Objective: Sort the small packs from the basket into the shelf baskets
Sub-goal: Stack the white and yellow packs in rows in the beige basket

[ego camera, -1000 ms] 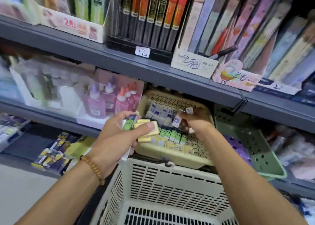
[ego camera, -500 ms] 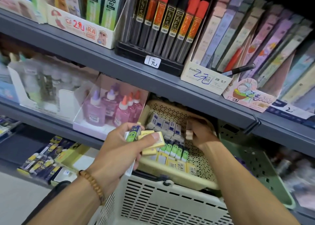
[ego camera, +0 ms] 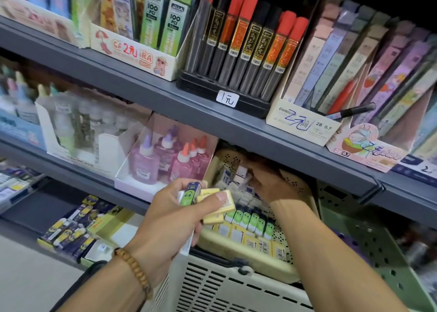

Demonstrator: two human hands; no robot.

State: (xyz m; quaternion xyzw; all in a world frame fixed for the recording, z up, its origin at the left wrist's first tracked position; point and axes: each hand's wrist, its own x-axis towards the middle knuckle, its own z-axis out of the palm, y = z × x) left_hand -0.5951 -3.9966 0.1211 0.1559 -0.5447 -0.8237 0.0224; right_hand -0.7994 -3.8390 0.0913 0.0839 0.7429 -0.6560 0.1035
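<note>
My left hand (ego camera: 170, 217) grips a bunch of small packs (ego camera: 212, 205), yellow ones and a green-faced one, in front of the shelf. My right hand (ego camera: 267, 181) reaches deep into the cream shelf basket (ego camera: 248, 255), its fingers at the white and blue packs (ego camera: 227, 174) at the back; whether it holds one is hidden under the shelf edge. Rows of green packs (ego camera: 253, 219) and yellow packs (ego camera: 260, 240) fill the front of that basket. The white carrying basket (ego camera: 236, 288) sits just below.
A green shelf basket (ego camera: 378, 247) stands to the right of the cream one. Glue bottles in a white box (ego camera: 165, 162) are to the left. The grey shelf edge (ego camera: 260, 132) overhangs the baskets. Lead tubes and pencil cases fill the shelf above.
My right hand has pushed further back into the cream basket with its white pack. My left hand keeps its bunch of packs. The view has shifted lower and closer.
</note>
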